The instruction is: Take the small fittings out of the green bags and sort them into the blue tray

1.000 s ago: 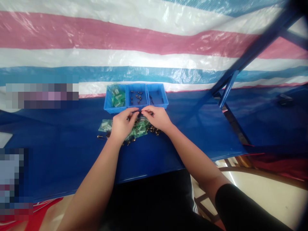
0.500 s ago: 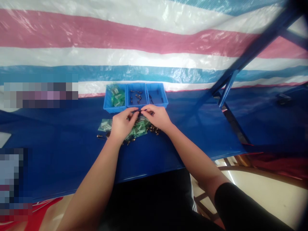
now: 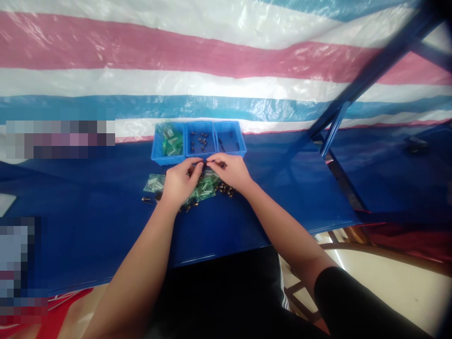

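Observation:
My left hand [image 3: 179,182] and my right hand [image 3: 228,171] meet above a pile of small green plastic bags [image 3: 205,190] and dark screws [image 3: 226,190] on the blue table [image 3: 247,207]. Both hands pinch a small dark part [image 3: 204,163] between their fingertips; I cannot make out what it is. Just beyond the hands stand three blue bins. The left bin [image 3: 168,143] holds green bags, the middle bin [image 3: 199,140] holds several dark screws, and the right bin [image 3: 229,139] holds a few dark pieces.
A striped red, white and blue tarp [image 3: 212,70] hangs behind the table. A blue metal frame [image 3: 339,117] slants across the right. One more green bag [image 3: 154,182] lies left of the pile. The table's front edge runs near my lap.

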Tool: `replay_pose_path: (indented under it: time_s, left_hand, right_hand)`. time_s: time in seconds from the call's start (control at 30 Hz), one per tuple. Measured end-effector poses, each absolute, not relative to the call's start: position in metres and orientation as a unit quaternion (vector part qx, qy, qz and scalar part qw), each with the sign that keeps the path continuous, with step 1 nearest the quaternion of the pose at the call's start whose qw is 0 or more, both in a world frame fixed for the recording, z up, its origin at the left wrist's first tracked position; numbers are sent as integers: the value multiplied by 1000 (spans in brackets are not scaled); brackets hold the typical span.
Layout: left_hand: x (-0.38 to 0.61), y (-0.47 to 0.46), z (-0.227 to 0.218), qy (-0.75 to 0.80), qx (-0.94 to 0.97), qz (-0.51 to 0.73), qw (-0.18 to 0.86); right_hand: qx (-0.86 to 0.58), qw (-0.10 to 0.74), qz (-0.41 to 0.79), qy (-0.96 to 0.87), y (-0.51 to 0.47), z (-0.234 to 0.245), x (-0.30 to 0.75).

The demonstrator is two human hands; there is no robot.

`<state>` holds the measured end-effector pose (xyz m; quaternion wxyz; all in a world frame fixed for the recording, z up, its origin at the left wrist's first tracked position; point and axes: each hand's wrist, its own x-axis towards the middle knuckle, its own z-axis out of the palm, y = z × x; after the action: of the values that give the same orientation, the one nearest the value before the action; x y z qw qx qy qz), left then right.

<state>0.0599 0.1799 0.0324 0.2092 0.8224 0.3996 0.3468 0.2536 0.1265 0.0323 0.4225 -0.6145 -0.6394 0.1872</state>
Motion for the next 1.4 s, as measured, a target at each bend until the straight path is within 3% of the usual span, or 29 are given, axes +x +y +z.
replay_pose_path:
  time_s: [1.03, 1.4]
  left_hand:
    - [60, 177, 34, 411, 813, 343, 227]
    - [60, 176, 37, 412, 816, 335, 229]
  right_hand:
    - [-608, 383, 212, -662, 122, 39, 253]
    - [-697, 470, 147, -521, 128, 37, 269]
